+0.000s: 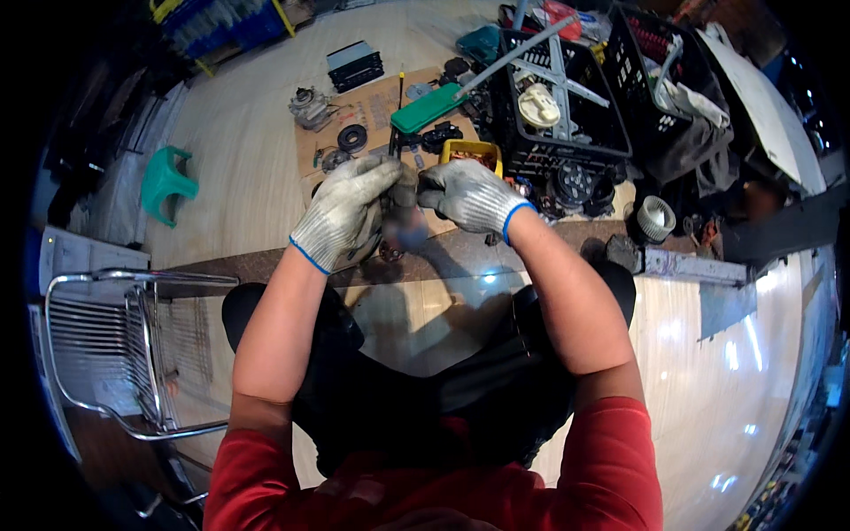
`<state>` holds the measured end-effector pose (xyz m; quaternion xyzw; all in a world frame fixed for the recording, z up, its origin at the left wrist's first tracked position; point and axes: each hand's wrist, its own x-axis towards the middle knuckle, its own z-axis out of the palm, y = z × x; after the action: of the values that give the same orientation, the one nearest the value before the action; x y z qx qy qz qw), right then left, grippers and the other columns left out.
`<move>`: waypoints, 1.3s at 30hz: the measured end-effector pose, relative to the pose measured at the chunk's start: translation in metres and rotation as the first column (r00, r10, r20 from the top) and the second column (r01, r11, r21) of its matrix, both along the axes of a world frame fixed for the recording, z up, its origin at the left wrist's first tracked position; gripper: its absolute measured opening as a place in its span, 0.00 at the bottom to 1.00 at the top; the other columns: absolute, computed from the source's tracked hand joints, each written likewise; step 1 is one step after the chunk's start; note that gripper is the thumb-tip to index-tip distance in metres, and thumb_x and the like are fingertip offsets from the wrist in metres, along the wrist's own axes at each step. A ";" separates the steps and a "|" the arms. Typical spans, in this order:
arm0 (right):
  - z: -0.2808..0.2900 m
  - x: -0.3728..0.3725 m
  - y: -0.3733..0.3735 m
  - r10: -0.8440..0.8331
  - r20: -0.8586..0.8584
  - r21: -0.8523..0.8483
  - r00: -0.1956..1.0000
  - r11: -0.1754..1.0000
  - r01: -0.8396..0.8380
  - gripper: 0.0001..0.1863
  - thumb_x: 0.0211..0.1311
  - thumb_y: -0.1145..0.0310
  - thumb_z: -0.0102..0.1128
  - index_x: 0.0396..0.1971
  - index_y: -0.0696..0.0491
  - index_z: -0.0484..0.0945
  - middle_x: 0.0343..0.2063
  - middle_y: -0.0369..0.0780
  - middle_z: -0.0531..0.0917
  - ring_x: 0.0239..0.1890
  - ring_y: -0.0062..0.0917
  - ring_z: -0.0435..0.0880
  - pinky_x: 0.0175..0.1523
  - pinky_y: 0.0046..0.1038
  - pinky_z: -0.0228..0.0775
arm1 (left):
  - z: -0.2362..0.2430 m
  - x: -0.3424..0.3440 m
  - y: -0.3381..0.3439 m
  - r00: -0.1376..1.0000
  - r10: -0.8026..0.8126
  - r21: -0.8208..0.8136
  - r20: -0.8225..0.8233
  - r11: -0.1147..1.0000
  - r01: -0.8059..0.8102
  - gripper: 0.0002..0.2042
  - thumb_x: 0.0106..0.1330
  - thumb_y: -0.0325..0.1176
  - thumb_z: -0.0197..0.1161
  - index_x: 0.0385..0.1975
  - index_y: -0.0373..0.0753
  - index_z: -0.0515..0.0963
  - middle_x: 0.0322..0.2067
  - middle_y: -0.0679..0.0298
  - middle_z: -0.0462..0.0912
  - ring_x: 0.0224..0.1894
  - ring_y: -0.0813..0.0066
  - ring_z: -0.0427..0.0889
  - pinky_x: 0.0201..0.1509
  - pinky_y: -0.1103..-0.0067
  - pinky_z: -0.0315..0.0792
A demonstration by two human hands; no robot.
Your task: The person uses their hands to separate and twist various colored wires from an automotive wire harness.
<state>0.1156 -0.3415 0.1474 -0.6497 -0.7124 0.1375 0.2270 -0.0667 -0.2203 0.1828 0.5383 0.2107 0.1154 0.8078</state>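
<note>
Drawn close together over the near side of a cardboard sheet (379, 90), both in pale gloves with blue cuffs. Left hand (348, 208) curled narrow, with fingers and thumb on a small greyish-brown part (405, 189) in the gap between the gloves. Right hand (471, 190) bent in from the other side, fingertips beside that part; impossible to tell whether gripping it or merely touching. Just beyond the right glove, a yellow bin (498, 161) of copper-coloured bits. Past that, a green flat-headed tool (428, 108) with its long grey handle slanting over a black crate (571, 152), hemming in the right side along with a second black crate (627, 66). Nearer on that side, a white fan wheel (655, 219). On the cardboard ahead of the left glove, a dark ring (351, 137) and a metal housing (310, 109). Well apart at far left, a green stool (166, 186).
</note>
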 end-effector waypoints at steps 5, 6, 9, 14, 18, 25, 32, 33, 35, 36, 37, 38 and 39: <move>0.027 -0.001 0.002 -0.240 -0.022 -0.221 0.970 0.948 0.229 0.16 0.63 0.58 0.60 0.36 0.58 0.83 0.41 0.54 0.84 0.48 0.48 0.83 0.55 0.43 0.75 | -0.009 -0.004 -0.006 0.940 -0.045 0.434 -0.338 0.879 0.198 0.14 0.72 0.36 0.57 0.41 0.30 0.82 0.36 0.54 0.85 0.38 0.69 0.83 0.47 0.76 0.76; 0.029 0.000 0.003 -0.259 -0.039 -0.211 0.965 0.946 0.245 0.16 0.63 0.58 0.60 0.36 0.58 0.83 0.41 0.53 0.84 0.48 0.49 0.83 0.55 0.43 0.75 | -0.008 -0.004 -0.007 0.921 -0.010 0.520 -0.389 0.823 0.228 0.14 0.72 0.36 0.57 0.42 0.31 0.82 0.36 0.54 0.85 0.38 0.67 0.83 0.48 0.75 0.75; 0.037 -0.003 0.003 -0.322 -0.100 -0.158 0.941 0.939 0.304 0.11 0.59 0.64 0.61 0.33 0.57 0.83 0.38 0.52 0.85 0.45 0.48 0.84 0.52 0.44 0.76 | -0.029 -0.006 0.003 0.946 -0.030 0.784 -0.322 0.552 0.284 0.16 0.72 0.37 0.60 0.44 0.27 0.82 0.34 0.59 0.86 0.38 0.75 0.83 0.47 0.78 0.77; 0.008 -0.005 0.007 -0.116 0.125 0.309 0.985 0.948 0.073 0.05 0.53 0.71 0.60 0.29 0.54 0.83 0.29 0.49 0.84 0.35 0.45 0.84 0.41 0.44 0.76 | -0.045 0.006 0.008 0.960 0.146 0.497 -0.239 0.867 -0.008 0.17 0.74 0.36 0.57 0.51 0.28 0.77 0.42 0.55 0.85 0.41 0.70 0.84 0.50 0.74 0.78; 0.025 -0.021 0.001 -0.142 -0.313 0.132 0.939 0.973 0.191 0.06 0.55 0.72 0.60 0.30 0.55 0.83 0.29 0.49 0.83 0.34 0.46 0.84 0.39 0.44 0.74 | -0.042 0.007 0.006 0.968 0.252 -0.095 0.003 0.963 -0.251 0.18 0.78 0.35 0.51 0.59 0.28 0.70 0.53 0.47 0.80 0.48 0.58 0.84 0.54 0.65 0.79; 0.032 -0.045 -0.004 -0.248 -0.649 -0.112 0.719 0.966 0.233 0.16 0.68 0.61 0.56 0.37 0.61 0.82 0.23 0.41 0.82 0.23 0.23 0.80 0.31 0.28 0.71 | -0.028 0.012 0.011 0.910 0.379 -0.411 0.166 0.866 -0.286 0.23 0.81 0.42 0.40 0.64 0.30 0.67 0.60 0.48 0.76 0.60 0.50 0.77 0.66 0.57 0.71; 0.023 -0.048 -0.002 -0.271 -0.545 -0.137 0.793 0.962 0.235 0.16 0.67 0.61 0.54 0.36 0.59 0.82 0.26 0.48 0.83 0.26 0.36 0.83 0.35 0.35 0.73 | -0.019 0.010 0.007 0.892 0.395 -0.465 0.220 0.847 -0.260 0.27 0.81 0.47 0.37 0.67 0.31 0.63 0.63 0.47 0.72 0.64 0.48 0.72 0.69 0.56 0.68; 0.019 -0.047 -0.001 -0.229 -0.471 -0.054 0.852 0.971 0.232 0.16 0.67 0.61 0.55 0.37 0.59 0.83 0.28 0.50 0.83 0.29 0.39 0.83 0.37 0.37 0.73 | -0.024 0.008 0.010 0.891 0.363 -0.475 0.271 0.856 -0.204 0.28 0.81 0.48 0.37 0.67 0.31 0.63 0.64 0.47 0.71 0.65 0.48 0.72 0.69 0.56 0.68; 0.006 -0.046 0.000 -0.159 -0.299 0.108 0.941 0.974 0.199 0.16 0.66 0.61 0.55 0.37 0.59 0.83 0.32 0.52 0.84 0.35 0.45 0.84 0.41 0.40 0.74 | -0.026 0.006 0.010 0.890 0.332 -0.478 0.312 0.865 -0.155 0.27 0.81 0.48 0.38 0.67 0.30 0.63 0.63 0.47 0.72 0.65 0.48 0.72 0.69 0.56 0.68; 0.003 -0.046 -0.001 -0.151 -0.242 0.121 0.958 0.975 0.184 0.16 0.66 0.61 0.55 0.38 0.59 0.83 0.33 0.53 0.84 0.37 0.47 0.83 0.42 0.41 0.74 | -0.027 0.007 0.009 0.893 0.332 -0.472 0.303 0.866 -0.162 0.27 0.80 0.46 0.39 0.67 0.30 0.64 0.62 0.47 0.73 0.65 0.49 0.72 0.68 0.57 0.68; 0.001 -0.046 -0.002 -0.143 -0.184 0.134 0.972 0.977 0.169 0.16 0.67 0.61 0.55 0.39 0.59 0.83 0.35 0.53 0.84 0.39 0.49 0.83 0.43 0.43 0.73 | -0.027 0.008 0.009 0.896 0.332 -0.467 0.294 0.868 -0.169 0.26 0.80 0.45 0.41 0.66 0.30 0.64 0.61 0.47 0.74 0.65 0.49 0.73 0.68 0.57 0.69; 0.002 -0.049 -0.002 -0.133 -0.128 0.143 0.983 0.978 0.151 0.16 0.67 0.61 0.55 0.40 0.58 0.83 0.36 0.53 0.84 0.41 0.50 0.82 0.44 0.44 0.73 | -0.028 0.006 0.010 0.898 0.312 -0.435 0.309 0.886 -0.158 0.24 0.80 0.44 0.43 0.65 0.30 0.66 0.60 0.47 0.76 0.64 0.49 0.74 0.68 0.57 0.69; 0.005 -0.050 -0.002 -0.144 -0.116 0.101 0.983 0.983 0.156 0.16 0.67 0.61 0.55 0.40 0.58 0.83 0.37 0.53 0.84 0.42 0.49 0.82 0.44 0.44 0.73 | -0.031 0.005 0.011 0.900 0.291 -0.403 0.324 0.903 -0.147 0.23 0.79 0.42 0.45 0.64 0.30 0.67 0.58 0.48 0.77 0.63 0.49 0.75 0.67 0.57 0.70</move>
<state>0.0657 -0.3435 0.1521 -0.6797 -0.6545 0.1155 0.3104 -0.0621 -0.2095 0.1520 0.3173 0.1300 0.2664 0.9008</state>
